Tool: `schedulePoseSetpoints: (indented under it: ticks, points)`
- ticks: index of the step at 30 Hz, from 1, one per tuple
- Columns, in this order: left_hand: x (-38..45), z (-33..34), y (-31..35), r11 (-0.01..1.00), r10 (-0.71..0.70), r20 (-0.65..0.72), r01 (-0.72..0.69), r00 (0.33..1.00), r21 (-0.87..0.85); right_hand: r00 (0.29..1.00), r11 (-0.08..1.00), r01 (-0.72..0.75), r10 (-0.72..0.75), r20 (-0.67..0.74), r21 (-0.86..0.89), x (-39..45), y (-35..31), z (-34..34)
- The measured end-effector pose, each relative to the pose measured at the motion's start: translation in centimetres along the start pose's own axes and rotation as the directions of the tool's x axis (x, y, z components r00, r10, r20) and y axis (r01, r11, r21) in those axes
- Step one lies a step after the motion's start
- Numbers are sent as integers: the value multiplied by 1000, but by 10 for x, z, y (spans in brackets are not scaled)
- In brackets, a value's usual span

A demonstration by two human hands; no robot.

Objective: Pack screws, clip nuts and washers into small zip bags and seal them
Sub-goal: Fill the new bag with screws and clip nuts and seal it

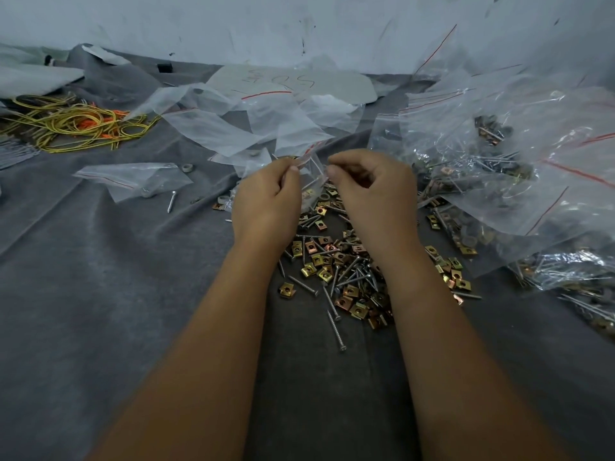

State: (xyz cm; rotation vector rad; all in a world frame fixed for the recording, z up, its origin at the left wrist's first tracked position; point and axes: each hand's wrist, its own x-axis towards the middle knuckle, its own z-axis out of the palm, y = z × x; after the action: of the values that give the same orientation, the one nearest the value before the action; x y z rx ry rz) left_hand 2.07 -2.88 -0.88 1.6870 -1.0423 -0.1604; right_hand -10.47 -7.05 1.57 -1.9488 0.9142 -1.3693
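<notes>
My left hand [266, 197] and my right hand [372, 191] hold one small clear zip bag [312, 176] between them, each pinching a side of its top edge. The bag hangs above a loose pile of brass clip nuts [332, 257] and silver screws [336, 327] on the grey cloth. A few screws show through the bag. Grey washers [186, 168] lie singly to the left.
Empty zip bags [213, 128] with red seal lines lie behind my hands, one more zip bag [133, 181] to the left. Filled bags [499, 181] heap up on the right. Yellow rubber bands [76, 124] lie far left. A white wall [299, 24] stands behind.
</notes>
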Motion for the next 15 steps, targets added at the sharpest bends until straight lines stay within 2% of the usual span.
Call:
schedulePoseSetpoints:
  ticks: [3, 7, 10, 13, 15]
  points:
    - [0, 0, -1, 1000, 12, 3, -12, 1000, 15, 1000, 998, -15, 17, -23, 66, -1, -2, 2]
    - [1, 1, -2, 1000, -1, -6, 1, 1000, 8, 991, 998, -49, 53, 120, -29, -4, 3, 10]
    - [2, 0, -1, 999, -53, -37, 54, 998, 6, 997, 995, -63, 66, 40, -80, -1, 6, 6]
    - [5, -2, 0, 994, -109, -115, 105, 987, -37, 994, 972, -108, 105, -27, -211, 0, 8, -3]
    - [5, -3, 0, 994, -102, -160, 93, 982, -63, 983, 917, -154, 181, 38, -369, -1, 12, -7]
